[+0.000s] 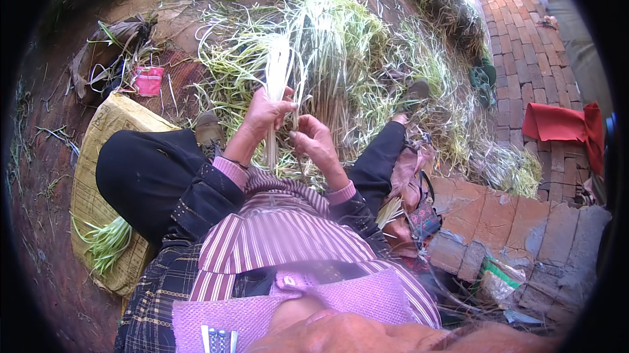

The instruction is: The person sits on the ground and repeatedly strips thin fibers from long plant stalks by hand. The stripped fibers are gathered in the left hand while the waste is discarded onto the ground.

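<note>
My left hand (265, 109) grips a bundle of long pale leafy stalks (277, 60), probably garlic greens. White lower ends stick out below the fist, while the thin tops droop away from me. Close beside it, my right hand (317, 149) has its thumb and fingertips pinched around a thin brownish strand (301, 166), near the base of a loose stalk. Just beyond both hands lies a large heap of similar pale green stalks (339, 33), spread between my feet. A striped apron (290, 240) covers my lap.
At left, a small bunch of greens (110, 245) rests on a yellow wrapped block (98, 156) beside my leg. A pink packet (148, 81) lies on the ground. To the right are a brick ledge (491, 210), a patterned pouch (425, 220) and a red cloth (555, 124).
</note>
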The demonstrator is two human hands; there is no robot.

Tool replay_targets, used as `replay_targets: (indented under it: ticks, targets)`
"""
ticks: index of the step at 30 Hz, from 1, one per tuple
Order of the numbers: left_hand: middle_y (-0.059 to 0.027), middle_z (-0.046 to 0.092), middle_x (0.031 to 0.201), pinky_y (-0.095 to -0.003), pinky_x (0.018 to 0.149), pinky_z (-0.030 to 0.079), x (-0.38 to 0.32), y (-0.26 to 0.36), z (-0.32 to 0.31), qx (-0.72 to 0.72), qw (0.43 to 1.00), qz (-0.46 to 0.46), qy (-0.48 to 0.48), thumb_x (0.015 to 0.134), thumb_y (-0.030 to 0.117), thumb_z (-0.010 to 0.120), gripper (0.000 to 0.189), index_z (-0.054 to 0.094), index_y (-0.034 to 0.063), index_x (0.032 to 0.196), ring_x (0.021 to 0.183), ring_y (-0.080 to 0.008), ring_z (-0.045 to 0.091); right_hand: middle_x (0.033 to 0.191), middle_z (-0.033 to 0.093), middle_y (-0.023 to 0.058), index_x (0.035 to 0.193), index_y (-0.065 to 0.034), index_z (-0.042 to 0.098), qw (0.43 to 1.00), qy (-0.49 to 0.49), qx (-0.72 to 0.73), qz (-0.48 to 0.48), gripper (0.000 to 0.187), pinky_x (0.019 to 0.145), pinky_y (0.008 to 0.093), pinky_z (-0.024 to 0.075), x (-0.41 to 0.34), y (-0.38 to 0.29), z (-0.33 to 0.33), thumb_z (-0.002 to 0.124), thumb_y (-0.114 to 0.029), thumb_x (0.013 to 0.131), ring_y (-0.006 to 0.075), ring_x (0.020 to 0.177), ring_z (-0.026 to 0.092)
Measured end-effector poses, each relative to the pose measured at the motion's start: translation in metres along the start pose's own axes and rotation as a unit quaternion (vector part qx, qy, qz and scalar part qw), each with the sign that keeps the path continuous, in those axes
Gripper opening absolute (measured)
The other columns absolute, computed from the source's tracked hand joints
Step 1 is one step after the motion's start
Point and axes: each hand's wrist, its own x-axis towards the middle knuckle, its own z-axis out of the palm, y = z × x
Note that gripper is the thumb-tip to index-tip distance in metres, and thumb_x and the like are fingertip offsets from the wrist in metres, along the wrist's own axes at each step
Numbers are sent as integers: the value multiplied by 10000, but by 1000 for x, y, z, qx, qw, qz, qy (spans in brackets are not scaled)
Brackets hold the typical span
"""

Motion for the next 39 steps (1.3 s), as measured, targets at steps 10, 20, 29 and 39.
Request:
replay_targets:
  ticks: [10,20,29,39]
  targets:
    - [-25,580,722,-206,393,379,-5,4,3,7,998,-26,-63,680,10,725,401,548,-2,1039,451,-62,482,759,587,-27,919,-23,573,997,59,8,-52,94,550,180,397,2,-6,7,627,-57,849,20,628,487]
    - [-11,570,722,-211,351,351,-10,13,6,-39,997,-3,-60,678,-24,692,395,538,9,1040,429,-69,479,735,570,-29,864,-39,585,993,64,56,-82,102,564,187,418,1,-2,9,587,-131,908,32,616,492]
    - [3,574,710,-208,370,373,-10,7,9,-25,999,13,-44,669,-70,697,419,542,25,1047,433,-63,482,820,618,49,936,-49,573,959,10,284,-20,108,656,274,466,7,72,-5,562,-153,907,142,697,581]
    - [-21,595,754,-195,347,368,-5,11,6,10,999,38,3,702,-39,707,354,556,15,1018,443,-60,501,1005,620,78,1101,5,555,987,100,-60,-114,270,775,283,502,1,32,-33,569,-54,837,146,882,597]
